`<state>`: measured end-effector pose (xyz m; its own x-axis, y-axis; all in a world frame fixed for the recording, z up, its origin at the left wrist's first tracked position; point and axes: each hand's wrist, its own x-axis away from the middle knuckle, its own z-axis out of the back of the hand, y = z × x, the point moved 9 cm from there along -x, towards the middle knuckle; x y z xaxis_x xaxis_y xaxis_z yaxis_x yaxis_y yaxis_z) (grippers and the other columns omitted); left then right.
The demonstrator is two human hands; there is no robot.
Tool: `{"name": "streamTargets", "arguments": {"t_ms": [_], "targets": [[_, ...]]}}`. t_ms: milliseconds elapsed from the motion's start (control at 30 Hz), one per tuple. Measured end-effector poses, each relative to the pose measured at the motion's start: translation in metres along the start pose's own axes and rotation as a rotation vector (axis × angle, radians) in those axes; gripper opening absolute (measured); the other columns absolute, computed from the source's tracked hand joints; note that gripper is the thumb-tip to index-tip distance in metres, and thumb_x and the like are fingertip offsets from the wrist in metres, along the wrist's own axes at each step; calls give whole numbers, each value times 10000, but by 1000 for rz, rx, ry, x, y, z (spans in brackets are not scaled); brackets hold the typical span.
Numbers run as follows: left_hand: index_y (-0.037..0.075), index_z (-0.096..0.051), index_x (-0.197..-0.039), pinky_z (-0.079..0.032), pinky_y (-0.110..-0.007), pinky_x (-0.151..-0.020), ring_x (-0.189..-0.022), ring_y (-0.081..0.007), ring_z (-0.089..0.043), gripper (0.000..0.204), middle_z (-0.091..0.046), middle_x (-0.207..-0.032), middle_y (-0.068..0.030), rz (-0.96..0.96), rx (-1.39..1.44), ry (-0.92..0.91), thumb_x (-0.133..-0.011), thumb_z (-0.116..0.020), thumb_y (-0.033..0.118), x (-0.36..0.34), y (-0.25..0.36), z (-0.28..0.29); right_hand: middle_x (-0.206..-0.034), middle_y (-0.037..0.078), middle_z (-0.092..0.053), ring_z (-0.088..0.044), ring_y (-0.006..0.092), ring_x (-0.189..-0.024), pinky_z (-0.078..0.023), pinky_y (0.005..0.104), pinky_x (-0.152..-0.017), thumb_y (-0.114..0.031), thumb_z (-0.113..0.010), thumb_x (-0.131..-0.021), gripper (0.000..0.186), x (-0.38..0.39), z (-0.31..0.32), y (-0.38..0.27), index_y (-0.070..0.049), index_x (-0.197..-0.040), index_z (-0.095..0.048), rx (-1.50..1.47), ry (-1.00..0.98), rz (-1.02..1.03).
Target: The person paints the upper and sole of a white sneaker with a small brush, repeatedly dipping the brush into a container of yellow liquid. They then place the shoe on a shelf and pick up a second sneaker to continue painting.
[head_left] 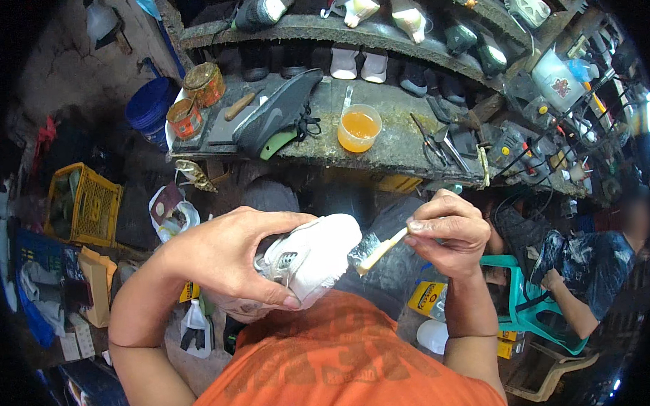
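Note:
My left hand (216,253) grips a white sneaker (323,253) by its upper, fingers over the opening and thumb along the laces, above my orange shirt. My right hand (451,231) pinches a slim pale brush or stick (380,252), whose yellowish end points down toward the sneaker's toe, a little to its right; I cannot tell if they touch. On the bench ahead sit a clear tub of orange liquid (358,136) and a dark grey shoe (268,122) with green underneath.
Shelves (297,32) of shoes run above the bench. Cans (205,85), pliers (431,153) and tools lie on it. A yellow crate (82,204) and blue bucket (146,109) stand at left. At right, another person (585,280) sits by a teal stool (511,314).

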<state>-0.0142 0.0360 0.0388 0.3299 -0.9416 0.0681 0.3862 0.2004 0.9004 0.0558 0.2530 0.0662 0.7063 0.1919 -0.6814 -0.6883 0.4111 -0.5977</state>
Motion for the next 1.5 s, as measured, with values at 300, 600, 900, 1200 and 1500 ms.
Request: {"name": "streamTargets", "arguments": {"t_ms": [300, 600, 900, 1200, 1500], "targets": [[-50, -507, -1444, -500, -381, -1018, -1183, -300, -671, 950, -670, -1289, -220, -112, 12, 50, -669, -924, 306, -12, 4, -2, -913, 113, -751, -677, 202, -802, -494, 308, -673, 48, -872, -705, 285, 10, -13, 30, -18, -957, -758, -351, 341, 15], [-63, -488, -1466, -405, -423, -1119, -1318, -325, -554, 1038, -552, -1462, -218, -121, -124, 180, -611, -922, 335, 1, 4, 17, -888, 145, -751, -678, 187, -752, -493, 277, -639, -6, -870, -754, 259, 13, -8, 37, 6, -993, -770, -382, 238, -142], [-2, -407, -1544, -443, -408, -1081, -1253, -350, -578, 1011, -574, -1345, -211, -170, -188, 258, -729, -873, 374, 3, 10, 19, -894, 143, -762, -720, 199, -782, -555, 284, -677, 65, -825, -766, 227, -4, 6, 11, 2, -980, -779, -64, 134, -161], [-6, -420, -1532, -470, -415, -1048, -1217, -354, -602, 984, -585, -1312, -208, -147, -193, 269, -769, -860, 431, 6, 3, 20, -873, 120, -752, -724, 191, -774, -564, 286, -666, 55, -848, -734, 258, -5, 4, 6, -18, -974, -788, 12, 122, -74], [-30, -425, -1518, -465, -421, -1055, -1239, -361, -595, 964, -586, -1321, -229, -145, -208, 290, -783, -850, 427, 5, 5, 21, -863, 102, -747, -703, 179, -751, -544, 296, -649, 35, -871, -714, 273, -1, 4, 2, -38, -963, -789, 76, 121, -41]]}}
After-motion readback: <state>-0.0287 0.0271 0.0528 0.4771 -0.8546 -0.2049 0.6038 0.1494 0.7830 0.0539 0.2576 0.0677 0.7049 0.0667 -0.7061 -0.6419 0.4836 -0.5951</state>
